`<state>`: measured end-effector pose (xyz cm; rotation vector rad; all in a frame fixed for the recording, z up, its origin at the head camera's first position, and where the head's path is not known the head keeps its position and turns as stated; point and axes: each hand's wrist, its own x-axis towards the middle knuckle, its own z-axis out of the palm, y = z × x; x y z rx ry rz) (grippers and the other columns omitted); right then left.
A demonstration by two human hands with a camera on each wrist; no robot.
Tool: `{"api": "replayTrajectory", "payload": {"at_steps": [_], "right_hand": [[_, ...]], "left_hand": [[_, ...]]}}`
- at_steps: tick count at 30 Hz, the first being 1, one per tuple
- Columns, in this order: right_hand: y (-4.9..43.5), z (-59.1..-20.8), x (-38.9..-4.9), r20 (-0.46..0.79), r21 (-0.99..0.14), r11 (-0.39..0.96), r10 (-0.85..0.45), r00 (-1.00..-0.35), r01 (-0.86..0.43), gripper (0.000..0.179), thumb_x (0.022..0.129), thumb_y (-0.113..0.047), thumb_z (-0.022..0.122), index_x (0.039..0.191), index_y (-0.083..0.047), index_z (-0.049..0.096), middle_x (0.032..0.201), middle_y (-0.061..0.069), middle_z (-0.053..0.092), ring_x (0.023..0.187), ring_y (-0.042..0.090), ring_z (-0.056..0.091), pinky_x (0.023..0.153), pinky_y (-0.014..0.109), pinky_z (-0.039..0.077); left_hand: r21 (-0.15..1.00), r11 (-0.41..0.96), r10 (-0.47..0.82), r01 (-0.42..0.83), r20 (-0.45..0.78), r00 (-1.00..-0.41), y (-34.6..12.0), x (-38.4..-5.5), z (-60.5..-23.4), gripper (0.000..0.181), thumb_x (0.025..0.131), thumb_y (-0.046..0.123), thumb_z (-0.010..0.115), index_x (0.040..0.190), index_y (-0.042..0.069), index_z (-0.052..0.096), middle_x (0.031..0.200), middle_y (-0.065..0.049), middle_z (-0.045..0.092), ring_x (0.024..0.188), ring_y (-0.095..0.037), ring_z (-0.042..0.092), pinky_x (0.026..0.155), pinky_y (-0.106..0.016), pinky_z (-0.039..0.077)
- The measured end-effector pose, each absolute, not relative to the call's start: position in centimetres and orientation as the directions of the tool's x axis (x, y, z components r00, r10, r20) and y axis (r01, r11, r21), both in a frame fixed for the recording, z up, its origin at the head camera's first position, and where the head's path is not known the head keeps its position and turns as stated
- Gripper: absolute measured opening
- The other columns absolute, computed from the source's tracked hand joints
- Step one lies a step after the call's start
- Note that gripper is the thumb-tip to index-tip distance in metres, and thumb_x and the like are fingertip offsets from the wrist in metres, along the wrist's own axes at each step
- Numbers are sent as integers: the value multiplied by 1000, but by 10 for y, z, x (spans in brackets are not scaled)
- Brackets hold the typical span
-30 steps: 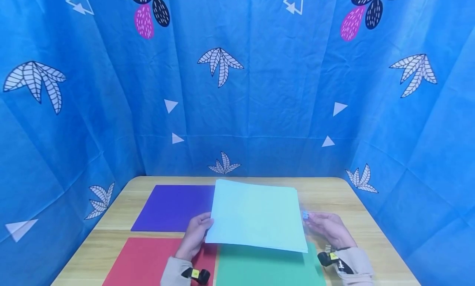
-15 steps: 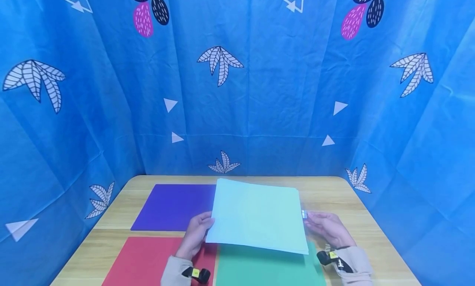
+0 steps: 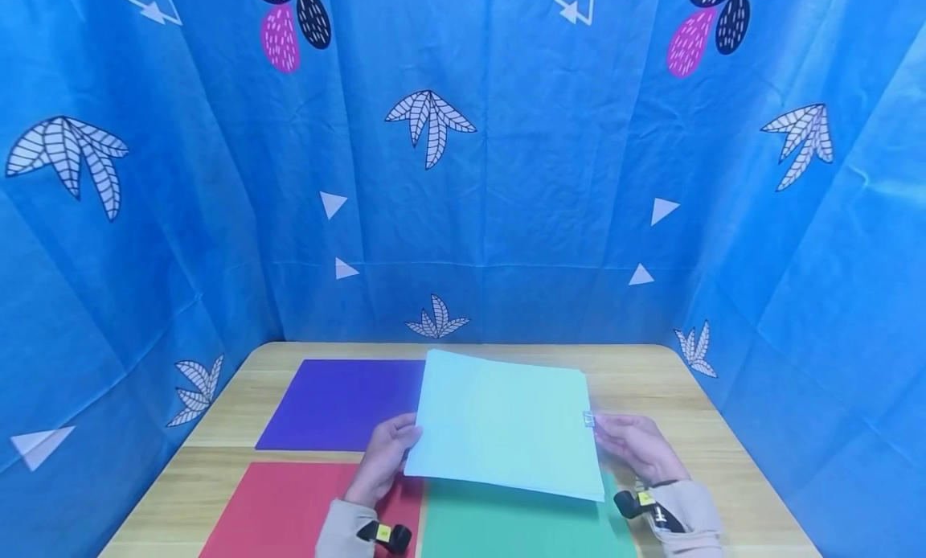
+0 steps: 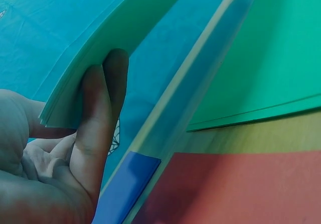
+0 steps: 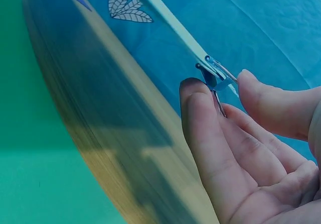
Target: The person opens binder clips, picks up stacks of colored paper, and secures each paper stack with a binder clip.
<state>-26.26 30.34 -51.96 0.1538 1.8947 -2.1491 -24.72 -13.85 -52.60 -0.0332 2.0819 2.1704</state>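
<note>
A stack of pale green paper sheets [image 3: 506,421] is held up above the table, slightly tilted. My left hand [image 3: 382,455] pinches its left edge; in the left wrist view, the thumb is on one side and fingers [image 4: 95,103] lie against the other. At the stack's right edge, my right hand [image 3: 644,445] pinches a binder clip [image 5: 213,76] by its wire handles, between thumb and fingers. The clip's mouth sits around the paper edge in the right wrist view. Its front face is small and pale blue in the head view.
On the wooden table [image 3: 174,477] lie a purple sheet [image 3: 340,405], a red sheet [image 3: 268,510] and a green sheet [image 3: 521,526], the green partly under the held stack. A blue patterned curtain [image 3: 550,180] surrounds the table's back and sides.
The binder clip has moved left from just beside the paper's right edge onto that edge, with the right hand following. The stack has shifted very slightly right.
</note>
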Motion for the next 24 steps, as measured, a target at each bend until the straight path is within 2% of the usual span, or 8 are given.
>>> {"api": "replayTrajectory", "payload": {"at_steps": [5,9,15,24], "right_hand": [[300,-517,-262,-268,-957,-91,-102,-958,277,53,97,-11,69,141,12,50,133,20,69,107,13,72,100,32,60],[298,-517,-263,-274,-956,-80,-100,-957,282,54,97,-14,70,141,11,51,131,18,71,106,13,72,99,31,60],[301,-518,-264,-255,-963,-52,-151,-955,266,56,101,-21,67,144,10,48,138,18,66,112,12,71,101,29,58],[302,-519,-264,-247,-966,-37,-161,-956,256,62,102,-25,65,148,10,42,145,20,61,119,16,69,105,32,56]], "left_hand": [[994,-45,88,-104,-100,-991,-139,-248,-526,48,104,9,57,145,-13,46,114,-16,75,85,-13,74,72,-33,65],[994,-45,90,-97,-93,-992,-139,-248,-526,48,104,9,56,145,-14,44,117,-19,74,85,-13,74,73,-34,66],[994,-30,82,-104,-102,-991,-138,-246,-528,49,105,12,57,146,-13,45,119,-21,73,88,-15,74,75,-36,66],[995,-11,82,-97,-96,-992,-135,-246,-529,51,105,14,58,148,-11,44,121,-21,72,86,-14,74,72,-32,65]]}}
